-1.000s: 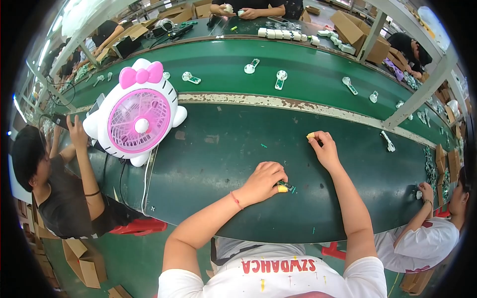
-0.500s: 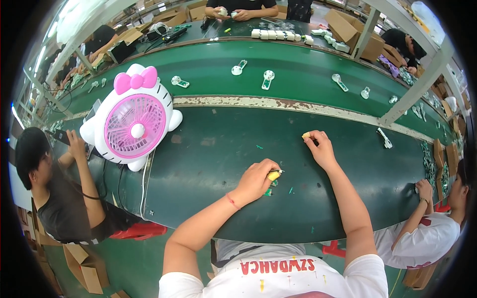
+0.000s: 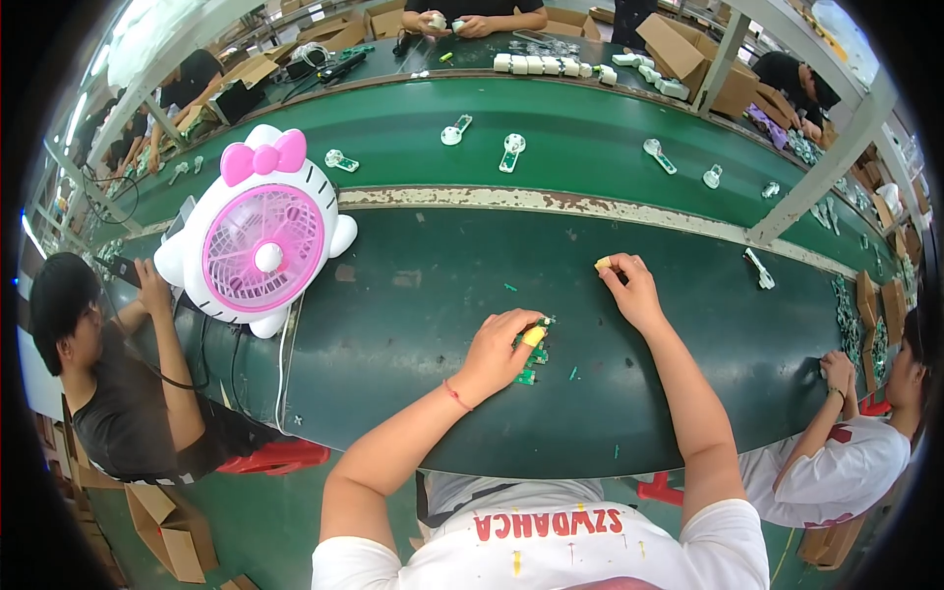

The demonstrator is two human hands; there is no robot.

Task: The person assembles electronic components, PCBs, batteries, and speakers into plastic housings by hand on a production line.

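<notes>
My left hand (image 3: 500, 349), with a yellow finger cot (image 3: 534, 336) on its thumb, is closed on a small green circuit board (image 3: 544, 322) at its fingertips. Just below those fingers, more green boards (image 3: 528, 377) lie on the dark green worktable (image 3: 413, 383), partly hidden by the hand. Farther right, my right hand (image 3: 634, 292) is raised with thumb and forefinger curled close together. A yellow cot (image 3: 603, 264) covers its forefinger tip; whatever it may pinch is too small to make out. Thin green scraps (image 3: 573, 374) lie between my arms.
A white and pink fan (image 3: 264, 241) stands at the left. Beyond a worn ledge (image 3: 551, 205), a green belt (image 3: 393, 118) carries several white parts with circuit boards. One white part (image 3: 758, 268) lies at the table's right. Co-workers sit on both sides and across.
My left hand has shifted slightly, and the green board at its fingertips now shows more. The right hand has barely moved. Parts on the belt have slid left.
</notes>
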